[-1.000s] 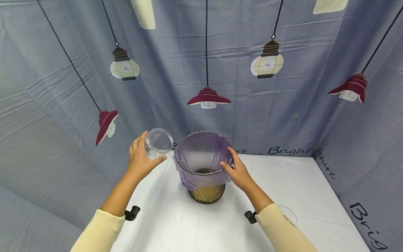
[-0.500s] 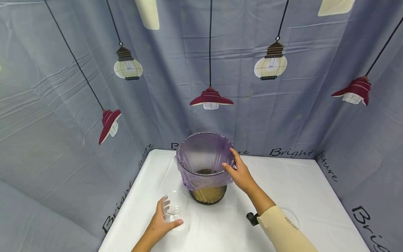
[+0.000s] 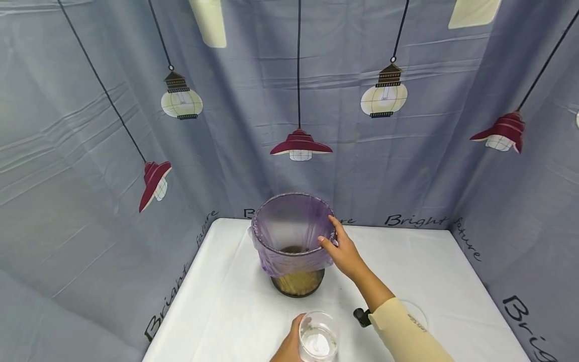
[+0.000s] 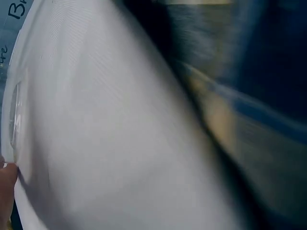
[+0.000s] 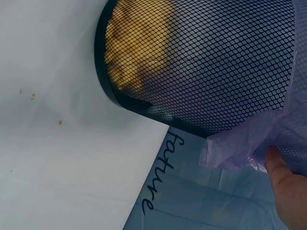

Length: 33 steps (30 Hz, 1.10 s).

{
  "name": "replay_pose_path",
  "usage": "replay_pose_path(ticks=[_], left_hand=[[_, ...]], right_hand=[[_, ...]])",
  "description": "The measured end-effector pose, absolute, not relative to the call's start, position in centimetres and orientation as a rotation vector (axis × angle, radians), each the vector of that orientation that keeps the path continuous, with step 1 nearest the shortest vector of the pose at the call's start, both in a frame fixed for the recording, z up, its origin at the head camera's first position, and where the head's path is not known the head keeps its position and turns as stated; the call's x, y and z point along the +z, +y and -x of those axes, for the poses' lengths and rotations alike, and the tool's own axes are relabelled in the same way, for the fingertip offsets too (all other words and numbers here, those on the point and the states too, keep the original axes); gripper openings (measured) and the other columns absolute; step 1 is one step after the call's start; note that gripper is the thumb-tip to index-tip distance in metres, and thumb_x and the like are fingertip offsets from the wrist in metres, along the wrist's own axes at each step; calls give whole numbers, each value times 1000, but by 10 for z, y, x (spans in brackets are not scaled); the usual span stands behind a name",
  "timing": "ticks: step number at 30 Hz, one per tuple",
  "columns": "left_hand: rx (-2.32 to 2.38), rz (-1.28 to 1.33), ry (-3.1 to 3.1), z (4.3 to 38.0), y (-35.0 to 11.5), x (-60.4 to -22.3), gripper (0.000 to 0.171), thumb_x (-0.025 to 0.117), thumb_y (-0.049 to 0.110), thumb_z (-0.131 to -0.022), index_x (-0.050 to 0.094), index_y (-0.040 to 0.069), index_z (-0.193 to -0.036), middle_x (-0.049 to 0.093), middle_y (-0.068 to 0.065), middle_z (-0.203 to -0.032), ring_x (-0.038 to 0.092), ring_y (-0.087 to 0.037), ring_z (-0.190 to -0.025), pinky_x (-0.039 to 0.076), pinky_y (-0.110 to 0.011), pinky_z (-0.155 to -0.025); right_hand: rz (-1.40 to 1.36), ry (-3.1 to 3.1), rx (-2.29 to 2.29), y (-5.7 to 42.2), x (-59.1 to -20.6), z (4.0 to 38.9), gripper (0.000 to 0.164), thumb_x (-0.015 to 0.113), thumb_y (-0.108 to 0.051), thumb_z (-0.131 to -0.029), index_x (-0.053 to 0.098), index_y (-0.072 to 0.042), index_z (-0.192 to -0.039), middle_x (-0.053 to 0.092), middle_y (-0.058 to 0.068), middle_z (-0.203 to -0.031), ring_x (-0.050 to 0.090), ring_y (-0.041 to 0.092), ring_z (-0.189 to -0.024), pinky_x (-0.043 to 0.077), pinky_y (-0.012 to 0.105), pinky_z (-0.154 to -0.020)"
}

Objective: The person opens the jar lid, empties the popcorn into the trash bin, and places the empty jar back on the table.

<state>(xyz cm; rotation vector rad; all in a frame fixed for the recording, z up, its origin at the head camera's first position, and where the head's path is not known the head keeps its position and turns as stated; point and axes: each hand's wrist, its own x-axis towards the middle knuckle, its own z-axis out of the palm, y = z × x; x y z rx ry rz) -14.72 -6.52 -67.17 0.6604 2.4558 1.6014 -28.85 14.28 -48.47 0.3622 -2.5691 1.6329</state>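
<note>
In the head view, my left hand grips a clear round plastic container by its left side, low in the picture. Its mouth faces up and no lid covers it. At the left edge of the left wrist view, a bit of the hand shows beside the container's clear wall. My right hand holds the right rim of a mesh wastebasket, thumb inside the near edge. A purple bin bag lines the basket and folds over its rim. Yellowish contents show through the mesh at the bottom.
The basket stands on a white-covered table. Small yellowish crumbs lie on the cloth near its base. A grey-blue curtain with printed lamps encloses the back and sides. A thin white loop lies beside the right sleeve.
My left hand has brought the container from the left of the basket's rim down and rightward to the table's near side. My right hand stays on the rim.
</note>
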Motion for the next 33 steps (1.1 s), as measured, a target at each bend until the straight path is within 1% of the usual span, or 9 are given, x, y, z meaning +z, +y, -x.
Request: replay_pose_path(ticks=[2, 5, 11, 13, 17, 25, 28, 31, 33], left_hand=[[1559, -707, 2429, 152, -51, -674, 112, 92, 35, -70, 20, 17, -153, 48, -13, -144, 53, -15, -122, 47, -36, -100], [1514, -740, 2423, 158, -37, -674, 109, 90, 38, -72, 19, 21, -153, 47, -10, -144, 52, -13, -123, 48, -36, -100], [1463, -785, 2467, 163, -28, -676, 109, 89, 39, -72, 20, 15, -153, 47, -10, -144, 51, -12, -123, 48, -35, -100], [1451, -786, 2485, 163, -28, -677, 109, 89, 40, -72, 20, 16, -153, 48, -10, -143, 52, -12, -123, 49, -36, -100], [1458, -789, 2496, 164, -28, -680, 111, 90, 43, -71, 20, 21, -153, 48, -8, -143, 52, -12, -124, 48, -35, -101], [1446, -756, 2493, 164, -25, -680, 114, 90, 46, -70, 18, 24, -154, 46, -7, -146, 49, -13, -128, 46, -36, -104], [1432, -771, 2475, 165, -26, -677, 115, 91, 45, -69, 17, 22, -155, 45, -8, -148, 48, -14, -129, 45, -36, -106], [1436, -831, 2417, 168, -32, -672, 118, 92, 40, -69, 16, 16, -155, 43, -9, -150, 46, -15, -132, 42, -37, -109], [1417, -878, 2388, 170, -40, -667, 116, 91, 38, -71, 15, 14, -156, 41, -9, -150, 45, -16, -134, 40, -37, -111]], right_hand=[[-355, -2570, 1625, 145, -485, 289, 75, 58, -44, -99, 18, -25, -159, 16, 16, -165, 26, 47, -145, 28, 61, -113], [-361, -2561, 1628, 146, -484, 290, 75, 58, -45, -99, 18, -24, -159, 16, 15, -165, 26, 47, -145, 28, 62, -113], [-361, -2575, 1622, 145, -484, 292, 76, 58, -48, -98, 18, -25, -159, 17, 16, -165, 26, 47, -145, 28, 62, -113], [-360, -2582, 1621, 145, -484, 292, 76, 58, -49, -98, 18, -25, -159, 17, 17, -164, 26, 46, -145, 28, 62, -113], [-357, -2578, 1626, 145, -482, 293, 75, 59, -46, -98, 19, -25, -159, 18, 17, -164, 26, 46, -145, 28, 62, -113], [-382, -2561, 1623, 149, -482, 294, 77, 58, -47, -99, 18, -22, -159, 17, 17, -164, 24, 45, -146, 26, 59, -115], [-380, -2559, 1618, 150, -482, 294, 77, 58, -47, -98, 19, -22, -159, 17, 17, -164, 25, 45, -146, 26, 59, -115], [-400, -2549, 1605, 150, -482, 295, 76, 58, -45, -99, 19, -19, -159, 18, 18, -164, 25, 46, -146, 26, 60, -115], [-418, -2534, 1596, 151, -482, 294, 75, 57, -43, -100, 19, -17, -159, 19, 18, -164, 26, 46, -145, 27, 60, -114]])
